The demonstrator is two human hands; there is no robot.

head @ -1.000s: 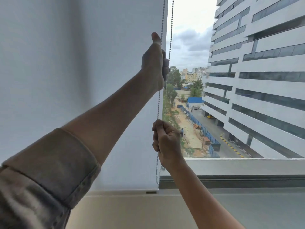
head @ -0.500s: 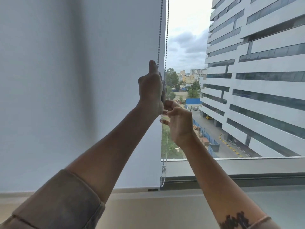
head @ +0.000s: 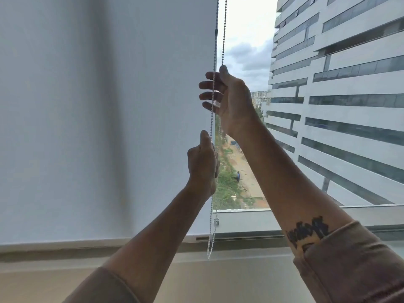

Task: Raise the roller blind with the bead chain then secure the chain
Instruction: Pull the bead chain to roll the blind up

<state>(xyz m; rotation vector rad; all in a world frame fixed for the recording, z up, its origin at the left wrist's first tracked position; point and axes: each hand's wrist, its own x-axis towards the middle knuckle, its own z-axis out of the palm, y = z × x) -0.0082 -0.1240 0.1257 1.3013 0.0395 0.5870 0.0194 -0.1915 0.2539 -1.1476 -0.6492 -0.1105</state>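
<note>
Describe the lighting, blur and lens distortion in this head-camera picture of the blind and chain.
Head view: daylight from the bright window backlights both hands, left and right, rendering them dark; the roller blind carries a soft vertical shadow band; wide-angle distortion tilts the building; the bead chain stays fairly sharp.

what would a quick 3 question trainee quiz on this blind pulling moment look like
1. True or false: the left hand is closed around the bead chain.
2. Which hand is higher? A) left B) right hand
3. Fill in: the bottom bar of the roller blind sits near the window ____.

Key:
1. True.
2. B; its fingers are spread open at the chain.
3. Sill; the blind is barely raised.
</note>
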